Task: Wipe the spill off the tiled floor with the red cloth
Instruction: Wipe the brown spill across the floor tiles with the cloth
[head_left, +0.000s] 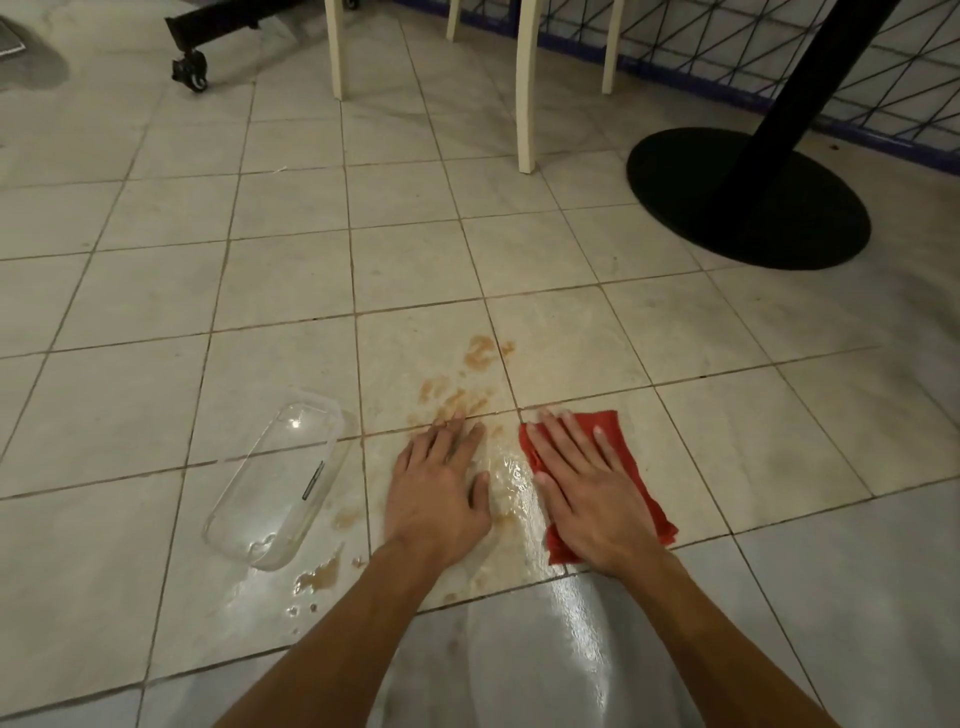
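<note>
**Floor-level view, both hands down.** The right grip (587, 488), a bare hand with fingers straight and spread, is pressing flat on the red cloth (621, 434) and is clasping nothing. The cloth is lying on the tiled floor (260, 291). Its far edge is sitting just short of a grout line, and its right edge and near corner are showing past the hand. The left grip (441, 488), likewise flattened and released, is resting palm-down on wet tile just beside the cloth, with a glossy strip of liquid between them.

The spill (480, 353) is spreading in brown patches ahead of the left fingertips, across a grout line. A further brown puddle (318, 571) is lying near the left forearm, at the near end of a clear plastic container (275, 483).

Tiles are running ahead to the cream chair legs (525, 104). The black table base (748, 197) is standing well apart on the far right, and a castor (191, 73) on the far left.
</note>
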